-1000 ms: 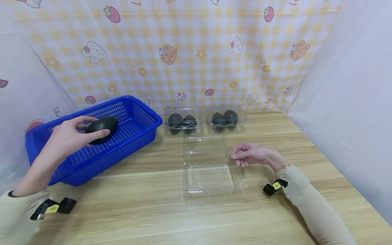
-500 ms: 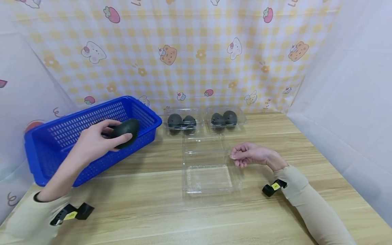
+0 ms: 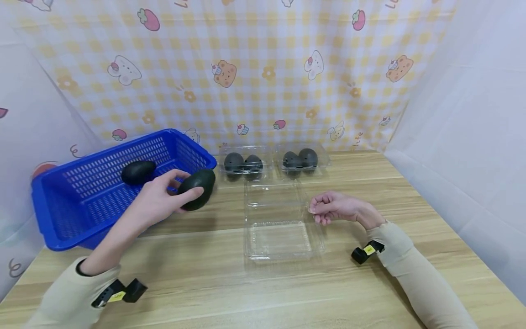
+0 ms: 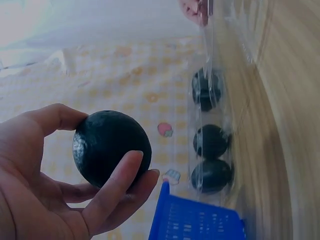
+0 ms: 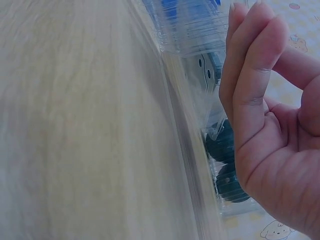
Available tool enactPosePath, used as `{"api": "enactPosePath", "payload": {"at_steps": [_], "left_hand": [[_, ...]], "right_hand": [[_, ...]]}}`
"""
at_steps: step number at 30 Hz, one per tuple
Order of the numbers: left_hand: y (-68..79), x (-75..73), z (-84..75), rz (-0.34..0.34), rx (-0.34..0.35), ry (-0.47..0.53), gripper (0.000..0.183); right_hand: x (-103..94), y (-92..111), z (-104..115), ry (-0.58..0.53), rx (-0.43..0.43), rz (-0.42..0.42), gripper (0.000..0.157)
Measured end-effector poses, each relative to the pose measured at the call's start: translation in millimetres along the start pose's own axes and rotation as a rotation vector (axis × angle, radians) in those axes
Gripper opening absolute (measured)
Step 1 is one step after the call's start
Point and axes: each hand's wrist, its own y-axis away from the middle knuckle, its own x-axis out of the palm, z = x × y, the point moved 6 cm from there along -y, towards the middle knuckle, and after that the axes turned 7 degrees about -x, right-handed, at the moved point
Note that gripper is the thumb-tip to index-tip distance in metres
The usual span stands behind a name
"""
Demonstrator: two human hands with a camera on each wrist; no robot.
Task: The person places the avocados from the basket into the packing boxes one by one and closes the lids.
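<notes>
In the head view my left hand [image 3: 158, 197] grips a dark green avocado [image 3: 200, 185], raised beside the right end of the blue basket [image 3: 44, 221]. Thumb and fingers curl round the fruit [image 4: 107, 145] in the left wrist view. An empty clear plastic clamshell container [image 3: 279, 237] lies open on the table, lid side toward the back. My right hand [image 3: 339, 209] pinches its right edge between thumb and fingers, the other fingers curled in. Another avocado [image 3: 137, 172] lies inside the basket.
Behind the open container stand two clear plastic boxes, the left box [image 3: 246, 153] and the right box [image 3: 324, 160], each with two dark avocados. A patterned curtain [image 3: 263, 91] closes off the back of the wooden table [image 3: 263, 297].
My left hand has carried the avocado rightward, out over the basket's right end, uncovering the other avocado in it. The right hand stays at the container's edge.
</notes>
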Motion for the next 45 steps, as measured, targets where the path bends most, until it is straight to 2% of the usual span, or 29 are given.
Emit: {"api": "enactPosePath", "payload": {"at_steps": [14, 24, 34, 40, 45], "left_hand": [[-8.2, 52.5, -21.6, 0.123, 0.073, 0.125, 0.056], [-11.6, 86.2, -35.7, 0.184, 0.069, 0.129, 0.058], [-15.3, 118.0, -52.0, 0.299, 0.076, 0.186, 0.053], [-14.9, 134.5, -63.2, 0.348, 0.096, 0.158, 0.049], [-16.7, 151.2, -65.6, 0.373, 0.094, 0.087, 0.05]], "right_hand": [[-0.1, -1, 0, 0.0, 0.012, -0.02, 0.008], [0.6, -1, -1, -0.002, 0.002, -0.014, 0.008], [1.4, 0, -1, -0.009, 0.008, -0.017, 0.008], [0.6, 0, -1, -0.01, 0.017, -0.026, 0.008], [0.4, 0, -1, -0.01, 0.019, -0.023, 0.007]]}}
